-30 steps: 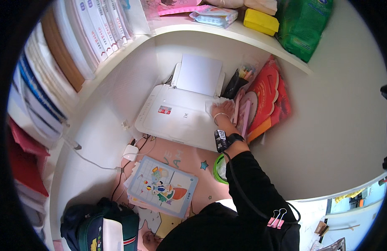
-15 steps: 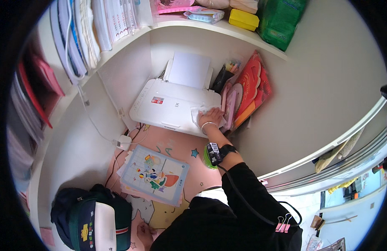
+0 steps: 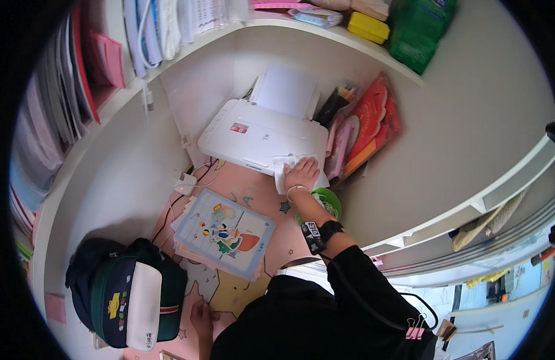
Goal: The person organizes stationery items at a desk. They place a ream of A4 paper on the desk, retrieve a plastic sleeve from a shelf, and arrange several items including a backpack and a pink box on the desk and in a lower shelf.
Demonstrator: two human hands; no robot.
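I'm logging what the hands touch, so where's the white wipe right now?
In the head view, right of centre, the white wipe lies under the right hand at the front right corner of the printer, near the green tub.

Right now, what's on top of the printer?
On the printer: a red sticker on the lid, a white wipe at the front right corner, the right hand on it. Paper rises at the rear. Whatever's beneath wipe and hand is hidden.
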